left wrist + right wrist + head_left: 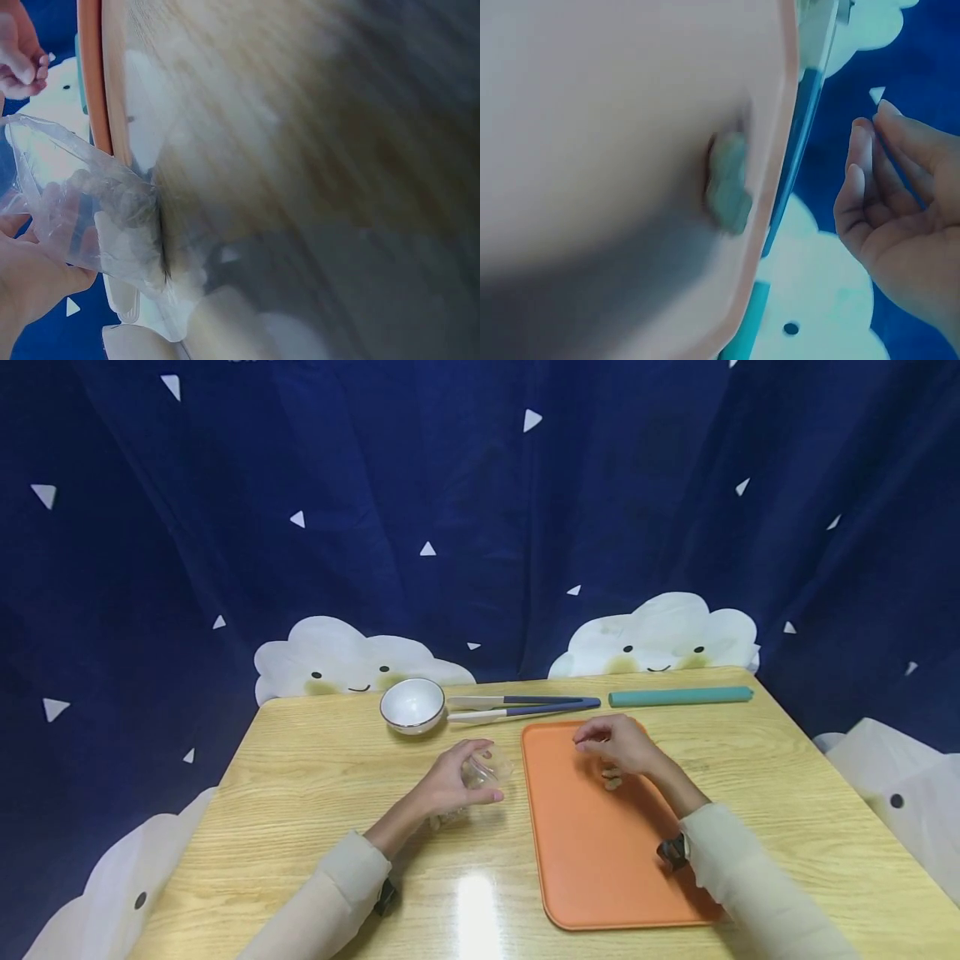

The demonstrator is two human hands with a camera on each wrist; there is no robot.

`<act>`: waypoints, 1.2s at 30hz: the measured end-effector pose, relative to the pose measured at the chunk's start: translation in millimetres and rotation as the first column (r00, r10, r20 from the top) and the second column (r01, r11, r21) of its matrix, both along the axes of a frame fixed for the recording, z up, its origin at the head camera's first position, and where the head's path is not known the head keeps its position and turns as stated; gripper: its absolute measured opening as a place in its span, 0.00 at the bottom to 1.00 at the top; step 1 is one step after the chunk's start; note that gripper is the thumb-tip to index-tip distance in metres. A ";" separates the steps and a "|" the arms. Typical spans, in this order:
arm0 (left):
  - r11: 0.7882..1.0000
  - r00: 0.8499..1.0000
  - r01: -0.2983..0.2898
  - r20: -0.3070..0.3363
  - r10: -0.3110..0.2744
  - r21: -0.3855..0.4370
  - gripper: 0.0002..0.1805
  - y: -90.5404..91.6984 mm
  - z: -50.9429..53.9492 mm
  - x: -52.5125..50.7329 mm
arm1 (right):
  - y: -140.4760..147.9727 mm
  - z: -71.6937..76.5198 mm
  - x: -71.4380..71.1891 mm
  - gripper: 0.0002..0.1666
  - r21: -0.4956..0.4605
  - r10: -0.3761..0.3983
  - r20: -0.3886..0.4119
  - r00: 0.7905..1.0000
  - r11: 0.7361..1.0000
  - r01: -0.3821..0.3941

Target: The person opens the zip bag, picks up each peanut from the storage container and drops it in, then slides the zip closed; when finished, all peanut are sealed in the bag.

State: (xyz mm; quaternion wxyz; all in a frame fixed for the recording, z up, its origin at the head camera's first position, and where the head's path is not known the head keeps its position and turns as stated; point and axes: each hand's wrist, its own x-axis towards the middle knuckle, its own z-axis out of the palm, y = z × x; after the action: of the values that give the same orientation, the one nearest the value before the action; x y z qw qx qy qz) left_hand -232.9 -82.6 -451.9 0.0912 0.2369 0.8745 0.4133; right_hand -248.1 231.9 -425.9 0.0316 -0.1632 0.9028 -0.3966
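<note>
Left wrist — clear bag of greyish lumps, left grip holding it.

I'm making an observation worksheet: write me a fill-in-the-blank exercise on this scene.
In the head view, the left hand, holding a plastic bag, is to the ____ of the tray.
Under the right hand, that tray is coloured ____.
Of the white bowl and the teal rod, the pale tips of the tongs are nearer the ____.
Missing words: left; orange; bowl.
</note>
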 end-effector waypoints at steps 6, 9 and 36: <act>1.000 1.000 0.007 -0.008 -0.007 -0.005 0.48 -0.4 -1.4 -1.1 | 22.8 -10.5 -7.8 0.06 0.091 -0.069 -0.005 0.998 0.993 0.069; 1.000 1.000 0.008 -0.006 -0.008 -0.003 0.48 -0.8 -1.9 -0.6 | 32.3 -14.3 -11.3 0.06 0.138 -0.090 0.020 0.996 0.987 0.087; 1.000 1.000 0.001 -0.023 -0.001 -0.007 0.48 -3.9 -4.2 -4.0 | 28.7 -15.6 -18.9 0.04 0.204 -0.068 0.115 0.991 0.978 0.043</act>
State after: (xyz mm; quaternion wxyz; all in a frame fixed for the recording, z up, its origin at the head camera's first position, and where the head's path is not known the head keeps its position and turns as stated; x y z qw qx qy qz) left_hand -236.9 -86.4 -456.1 0.0821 0.2417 0.8768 0.4075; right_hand -267.1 260.6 -441.5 0.0914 -0.1096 0.9389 -0.3131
